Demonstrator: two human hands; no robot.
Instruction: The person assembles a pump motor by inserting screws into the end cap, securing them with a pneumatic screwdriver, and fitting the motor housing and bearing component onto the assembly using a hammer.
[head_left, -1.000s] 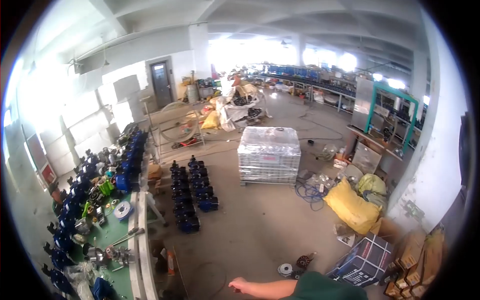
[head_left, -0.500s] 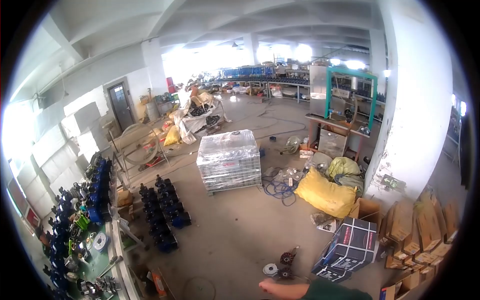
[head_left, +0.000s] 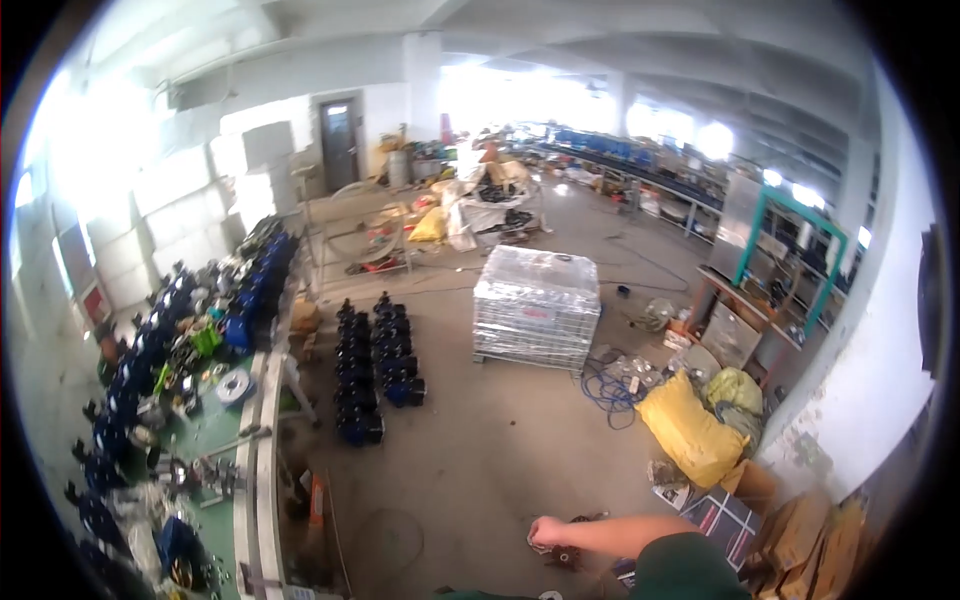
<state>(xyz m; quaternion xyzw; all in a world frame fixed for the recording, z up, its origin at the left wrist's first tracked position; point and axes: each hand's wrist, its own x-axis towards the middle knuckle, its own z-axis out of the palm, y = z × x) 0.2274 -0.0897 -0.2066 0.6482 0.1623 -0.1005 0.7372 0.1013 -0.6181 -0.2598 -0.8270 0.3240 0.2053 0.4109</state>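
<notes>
My right hand (head_left: pixel 545 533) reaches in from the lower right on a dark green sleeve (head_left: pixel 685 568), with the forearm pointing left. Its fingers are curled closed, and a small edge of something shows just under them; what it is I cannot make out. Round dark reddish-brown parts, like motor stators (head_left: pixel 565 556), are partly hidden below the wrist and forearm. At the bottom edge of the view a pale round part (head_left: pixel 549 596) just shows. My left hand is not in view.
On the left, a green-topped workbench (head_left: pixel 205 440) carries rows of dark blue motors and loose parts. More motors (head_left: pixel 358 380) stand in rows on the floor. Ahead is a plastic-wrapped pallet load (head_left: pixel 535 310). Right: a yellow sack (head_left: pixel 692 428), a printed box (head_left: pixel 725 525), cardboard cartons (head_left: pixel 800 540) and a pillar (head_left: pixel 850 370).
The view has swung left, so the room's things sit farther right. My right arm reaches farther into view, and the forearm now passes over the round parts on the floor.
</notes>
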